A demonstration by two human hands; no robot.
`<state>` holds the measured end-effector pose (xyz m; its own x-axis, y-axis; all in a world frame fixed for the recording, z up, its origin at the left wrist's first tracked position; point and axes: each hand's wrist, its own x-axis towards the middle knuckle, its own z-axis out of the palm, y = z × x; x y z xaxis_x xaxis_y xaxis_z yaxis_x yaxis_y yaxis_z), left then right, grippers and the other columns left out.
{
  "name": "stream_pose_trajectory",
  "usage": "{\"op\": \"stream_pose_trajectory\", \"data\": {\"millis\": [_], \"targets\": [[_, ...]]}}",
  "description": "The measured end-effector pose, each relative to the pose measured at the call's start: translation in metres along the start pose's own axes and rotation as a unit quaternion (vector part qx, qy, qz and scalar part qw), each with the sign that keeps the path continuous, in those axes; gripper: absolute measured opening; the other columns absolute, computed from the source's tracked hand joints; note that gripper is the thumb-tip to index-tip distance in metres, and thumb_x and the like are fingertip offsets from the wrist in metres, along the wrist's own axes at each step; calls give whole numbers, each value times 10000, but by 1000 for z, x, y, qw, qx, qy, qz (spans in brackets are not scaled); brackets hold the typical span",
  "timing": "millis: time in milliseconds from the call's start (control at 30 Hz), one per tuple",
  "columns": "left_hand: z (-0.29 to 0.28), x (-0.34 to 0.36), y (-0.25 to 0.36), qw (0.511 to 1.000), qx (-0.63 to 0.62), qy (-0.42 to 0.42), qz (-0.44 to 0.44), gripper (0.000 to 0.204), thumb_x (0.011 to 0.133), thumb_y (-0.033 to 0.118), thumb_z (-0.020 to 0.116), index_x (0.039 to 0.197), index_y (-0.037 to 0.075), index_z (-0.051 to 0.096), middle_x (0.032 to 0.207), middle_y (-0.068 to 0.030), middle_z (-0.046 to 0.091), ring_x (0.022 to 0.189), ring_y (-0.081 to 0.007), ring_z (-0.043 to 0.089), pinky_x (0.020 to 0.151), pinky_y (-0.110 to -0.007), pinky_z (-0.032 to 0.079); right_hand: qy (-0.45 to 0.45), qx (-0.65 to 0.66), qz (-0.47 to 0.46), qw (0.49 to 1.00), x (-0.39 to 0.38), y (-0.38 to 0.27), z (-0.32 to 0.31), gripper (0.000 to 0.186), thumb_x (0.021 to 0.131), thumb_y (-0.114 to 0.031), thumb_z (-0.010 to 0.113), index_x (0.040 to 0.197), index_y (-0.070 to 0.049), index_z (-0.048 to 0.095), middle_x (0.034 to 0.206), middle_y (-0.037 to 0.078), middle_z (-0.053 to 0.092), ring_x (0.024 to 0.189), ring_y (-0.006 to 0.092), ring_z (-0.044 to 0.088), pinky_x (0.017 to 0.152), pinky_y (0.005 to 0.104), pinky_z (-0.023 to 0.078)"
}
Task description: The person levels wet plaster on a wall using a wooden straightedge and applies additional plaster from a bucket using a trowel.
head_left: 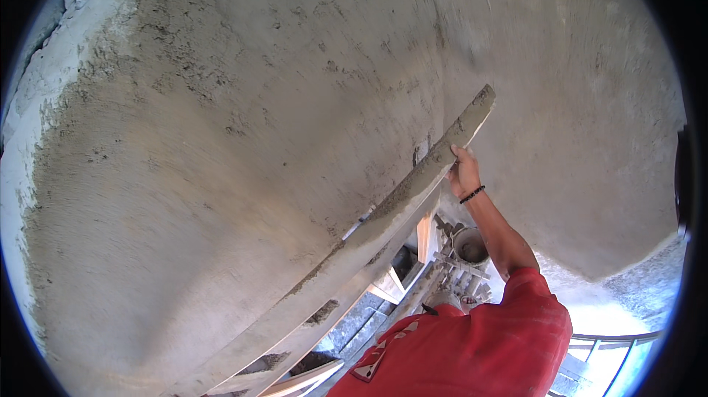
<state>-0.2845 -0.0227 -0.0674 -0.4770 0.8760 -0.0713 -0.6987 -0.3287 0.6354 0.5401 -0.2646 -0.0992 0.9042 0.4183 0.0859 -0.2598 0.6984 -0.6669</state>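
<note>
My right hand [464, 172], with a dark bead bracelet on its wrist, is raised and closed round the edge of a long mortar-smeared straightedge [472, 113]. The thumb presses on its face, and the other fingers are partly hidden behind the edge. The straightedge slants from the upper right to the lower left, close along the grey plastered wall [243, 124]; I cannot tell whether its whole length touches. Wet mortar clings along its upper edge. My left hand is not seen. My red sleeve [531, 301] shows at the lower right.
A mortar-stained bucket [470, 246] stands below my right forearm among planks. A second plastered wall [560, 102] meets the first at a corner. Window openings with wooden frames [387, 286] lie below the straightedge. A curved metal railing [619, 338] is at the lower right.
</note>
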Motion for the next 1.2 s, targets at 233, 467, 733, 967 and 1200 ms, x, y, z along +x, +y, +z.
{"op": "stream_pose_trajectory", "data": {"millis": [233, 467, 733, 967, 1200], "targets": [[-49, -5, -26, 999, -10, -3, -33, 533, 801, 290, 652, 1214, -19, 517, 1188, -187, 577, 1087, -326, 552, 951, -446, 430, 75, -7, 45, 996, -33, 21, -63, 349, 891, -151, 553, 1211, -101, 424, 1101, 77, 576, 980, 222, 610, 742, 404, 566], [-45, -93, -97, 980, -54, -115, -150, 638, 831, 272, 621, 1300, -89, 381, 1259, -224, 508, 1210, -355, 459, 1078, -518, 314, 129, -26, 129, 983, -55, 35, -124, 293, 908, -211, 533, 1176, -97, 499, 1081, 79, 598, 1019, 241, 581, 834, 441, 508], [-45, -172, -139, 971, -86, -169, -147, 690, 858, 328, 630, 1360, -43, 334, 1319, -152, 489, 1195, -340, 460, 1070, -499, 318, 130, 2, 237, 963, -82, 58, -191, 279, 904, -182, 537, 1168, -115, 475, 1103, 88, 576, 1012, 260, 573, 836, 482, 499], [-46, -220, -156, 972, -91, -153, -152, 690, 846, 342, 654, 1363, -22, 376, 1288, -142, 516, 1123, -320, 508, 1016, -465, 393, 143, -46, 300, 942, -112, 68, -228, 286, 927, -221, 497, 1190, -112, 472, 1126, 71, 578, 1048, 274, 563, 883, 505, 462], [18, -283, -172, 953, -27, -274, -129, 725, 854, 381, 632, 1392, -6, 335, 1326, -133, 490, 1147, -317, 502, 1024, -468, 387, 150, -8, 347, 926, -115, 63, -265, 335, 942, -251, 473, 1248, -113, 469, 1226, 104, 563, 1140, 288, 536, 942, 529, 423]]}}
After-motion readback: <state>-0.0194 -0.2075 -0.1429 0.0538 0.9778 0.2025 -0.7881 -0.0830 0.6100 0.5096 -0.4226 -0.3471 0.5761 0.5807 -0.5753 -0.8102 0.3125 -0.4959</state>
